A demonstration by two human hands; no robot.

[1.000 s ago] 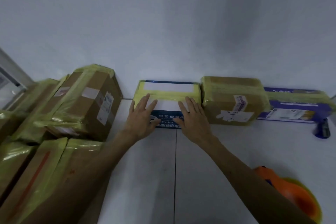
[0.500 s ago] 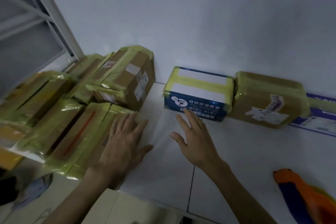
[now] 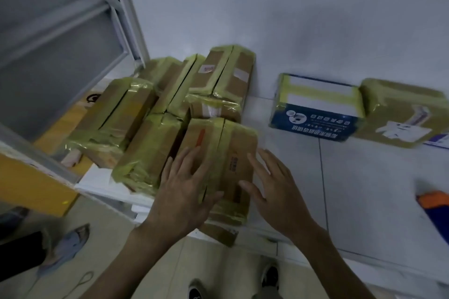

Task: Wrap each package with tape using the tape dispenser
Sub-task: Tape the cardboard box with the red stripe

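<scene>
At the front edge of the white tiled ledge (image 3: 364, 177), towards its left end, lay a flat brown cardboard package banded with yellow tape (image 3: 233, 153). The left hand (image 3: 184, 192) rested on its top with fingers straight and spread apart. The right hand (image 3: 274, 192) was at the package's right side, fingers also apart and gripping nothing, thumb over the cardboard. More yellow-taped brown packages (image 3: 145, 109) were piled behind it towards the ledge's back left corner. Along the back edge sat a blue and white taped box (image 3: 315, 109) touching another taped brown parcel (image 3: 401, 114). A blurred orange and blue object (image 3: 435, 204) lay at the right edge
</scene>
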